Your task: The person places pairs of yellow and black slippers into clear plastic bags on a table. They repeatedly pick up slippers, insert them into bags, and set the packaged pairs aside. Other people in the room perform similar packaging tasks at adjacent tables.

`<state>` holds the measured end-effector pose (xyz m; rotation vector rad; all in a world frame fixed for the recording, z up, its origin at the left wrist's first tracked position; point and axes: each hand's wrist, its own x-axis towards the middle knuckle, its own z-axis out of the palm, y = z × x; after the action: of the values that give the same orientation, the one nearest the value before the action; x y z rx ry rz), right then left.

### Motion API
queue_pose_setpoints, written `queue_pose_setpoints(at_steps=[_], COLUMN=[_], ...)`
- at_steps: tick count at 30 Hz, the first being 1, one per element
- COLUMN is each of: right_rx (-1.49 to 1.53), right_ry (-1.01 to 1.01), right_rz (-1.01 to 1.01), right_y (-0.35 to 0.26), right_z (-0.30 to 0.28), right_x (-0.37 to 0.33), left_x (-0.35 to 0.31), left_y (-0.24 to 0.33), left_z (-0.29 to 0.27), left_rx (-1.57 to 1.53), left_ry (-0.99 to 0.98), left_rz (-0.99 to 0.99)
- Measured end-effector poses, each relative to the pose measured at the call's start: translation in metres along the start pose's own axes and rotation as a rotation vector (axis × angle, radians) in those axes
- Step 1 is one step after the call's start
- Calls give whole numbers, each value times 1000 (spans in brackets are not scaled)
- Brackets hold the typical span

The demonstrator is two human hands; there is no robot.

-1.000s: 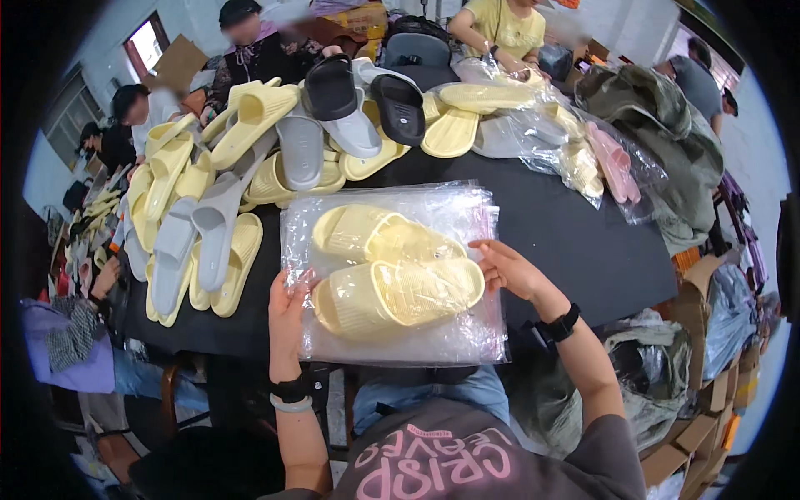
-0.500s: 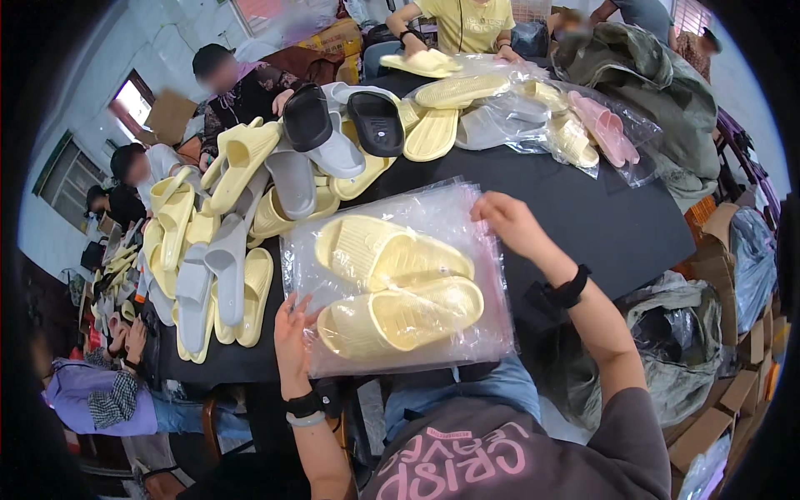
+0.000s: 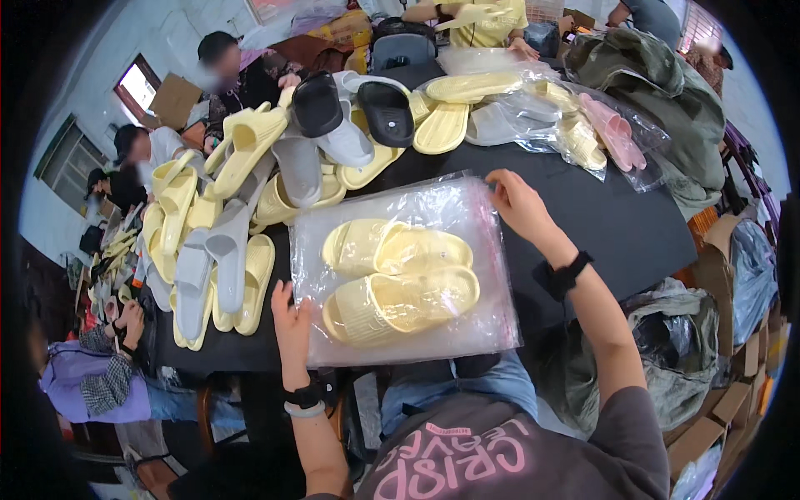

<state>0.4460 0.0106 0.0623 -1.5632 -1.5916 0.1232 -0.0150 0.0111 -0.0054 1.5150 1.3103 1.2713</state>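
A pair of pale yellow slippers point(image 3: 400, 283) lies side by side in a clear plastic bag point(image 3: 492, 317), on what looks like a stack of similar bags at the table's near edge. My left hand point(image 3: 292, 327) is beside the bag's left edge, fingers apart and pointing up, gripping nothing. Over the bag's far right corner, my right hand point(image 3: 521, 208) is bent at the wrist, with its fingertips at the edge and its thumb apart from them. I see no plastic pinched in it.
Loose yellow, grey and black slippers pile up on the black table point(image 3: 600, 225) at left. Bagged slippers point(image 3: 575, 137), some pink, lie at the far right beside a dark green sack point(image 3: 642, 83). Another sack point(image 3: 667, 333) stands right of me. Several people work around.
The bagged slippers have shifted slightly on the stack and the plastic lies flatter. My right hand has moved up a little along the right edge; my left hand has drawn off the bag.
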Motion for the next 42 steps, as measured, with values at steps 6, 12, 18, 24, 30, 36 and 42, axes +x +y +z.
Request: queue_pose_setpoints(at_steps=[6, 12, 18, 24, 30, 36, 42], right_rx=[69, -53, 111, 55, 64, -175, -522], right_ry=[-445, -391, -310, -500, -589, -406, -373], right_rz=[-213, -261, -242, -303, -84, -116, -211], right_y=[-54, -93, -62, -40, -57, -95, -100], right_z=[-36, -41, -44, -37, -52, -21, 13], right_x=[-73, -114, -138, -155, -127, -91, -80], left_x=[-29, -27, -30, -33, -37, -34, -38], left_y=[73, 50, 36, 14, 34, 47, 31], left_z=[23, 34, 27, 31, 33, 36, 48], left_rx=[498, 269, 322, 384, 591, 628, 708], left_ry=[-32, -131, -232, -306, -324, -321, -310], left_rz=[203, 79, -27, 37, 139, 251, 239])
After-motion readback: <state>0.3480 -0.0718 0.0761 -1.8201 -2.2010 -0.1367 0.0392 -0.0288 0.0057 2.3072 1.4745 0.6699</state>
